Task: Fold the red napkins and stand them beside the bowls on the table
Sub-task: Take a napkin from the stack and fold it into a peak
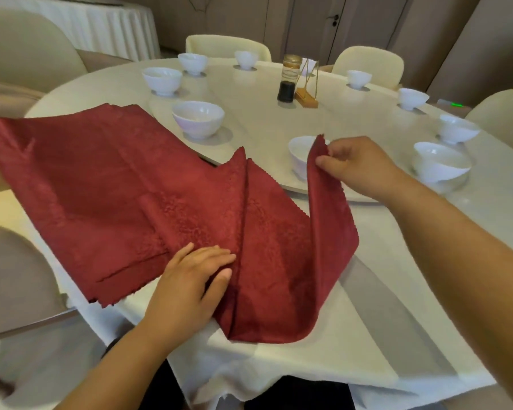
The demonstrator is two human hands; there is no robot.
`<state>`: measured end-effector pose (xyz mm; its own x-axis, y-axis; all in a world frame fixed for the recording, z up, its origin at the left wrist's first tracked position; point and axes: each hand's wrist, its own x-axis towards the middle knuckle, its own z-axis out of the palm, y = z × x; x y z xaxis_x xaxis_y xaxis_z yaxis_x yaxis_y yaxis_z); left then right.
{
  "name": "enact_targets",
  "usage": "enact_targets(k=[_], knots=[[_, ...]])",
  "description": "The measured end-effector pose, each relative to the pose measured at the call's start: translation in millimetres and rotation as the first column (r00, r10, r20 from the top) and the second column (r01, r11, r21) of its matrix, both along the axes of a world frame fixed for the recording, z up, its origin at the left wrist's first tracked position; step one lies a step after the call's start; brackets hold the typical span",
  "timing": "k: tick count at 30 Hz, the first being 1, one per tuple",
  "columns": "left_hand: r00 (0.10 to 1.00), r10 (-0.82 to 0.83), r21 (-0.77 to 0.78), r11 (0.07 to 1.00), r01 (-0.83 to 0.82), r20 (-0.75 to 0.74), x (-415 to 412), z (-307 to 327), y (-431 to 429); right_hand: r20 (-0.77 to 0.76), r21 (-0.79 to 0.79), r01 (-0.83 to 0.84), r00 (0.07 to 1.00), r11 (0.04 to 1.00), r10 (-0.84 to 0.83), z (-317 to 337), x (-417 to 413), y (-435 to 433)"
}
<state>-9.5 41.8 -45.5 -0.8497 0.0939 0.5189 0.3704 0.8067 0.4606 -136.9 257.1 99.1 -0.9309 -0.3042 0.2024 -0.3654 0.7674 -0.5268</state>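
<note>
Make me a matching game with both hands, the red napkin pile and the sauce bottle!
1 left hand
2 right hand
3 napkin pile
4 sauce bottle

A stands in the middle of the table
B pinches the loose napkin's raised corner
C lies flat at the left edge
D presses flat on the loose napkin

Pairs: 1-D, 2-B, 3-C, 4-A

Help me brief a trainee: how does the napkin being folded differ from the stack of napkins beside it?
The napkin being folded is creased into raised folds; the napkin stack lies flat. The napkin being folded is one cloth, its corner pinched up by the right hand while the left hand presses it; the napkin stack is several layers. Both are dark red, patterned cloth.
</note>
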Motion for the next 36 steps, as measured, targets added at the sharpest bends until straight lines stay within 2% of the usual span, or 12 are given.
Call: enact_targets(k=[3,10,15,19,24,29,36], knots=[[1.000,0.016,0.025,1.000,-0.016,-0.013,-0.6,0.9,-0.1,-0.072,0.175,0.032,0.997,0.984,-0.020,-12.5,-25.9,-50.1],[1.000,-0.008,0.027,1.000,0.007,0.018,0.5,-0.6,-2.2,-0.141,0.420,0.118,0.988,0.900,-0.064,-47.2,-57.9,-99.7],[1.000,-0.015,-0.032,0.999,0.016,0.015,-0.7,-4.1,-2.0,-0.174,0.528,0.126,0.984,0.840,-0.038,-59.0,-66.3,-103.8],[0.999,-0.046,0.003,0.999,0.046,0.025,-0.8,-5.2,-3.1,-0.204,0.582,0.159,0.978,0.797,-0.047,-60.5,-67.0,-103.7],[0.998,-0.067,-0.006,0.998,0.067,-0.010,-0.3,-6.9,-3.6,-0.212,0.584,0.163,0.976,0.795,-0.045,-67.4,-73.7,-105.9],[0.997,-0.070,-0.098,0.993,0.068,-0.012,-2.9,-9.3,-1.6,-0.207,0.507,0.169,0.976,0.845,-0.070,-70.3,-81.0,-104.9],[0.997,-0.071,-0.144,0.987,0.073,0.024,-4.3,-10.8,-1.5,-0.150,0.403,0.173,0.981,0.899,-0.122,-73.3,-79.6,-103.6]])
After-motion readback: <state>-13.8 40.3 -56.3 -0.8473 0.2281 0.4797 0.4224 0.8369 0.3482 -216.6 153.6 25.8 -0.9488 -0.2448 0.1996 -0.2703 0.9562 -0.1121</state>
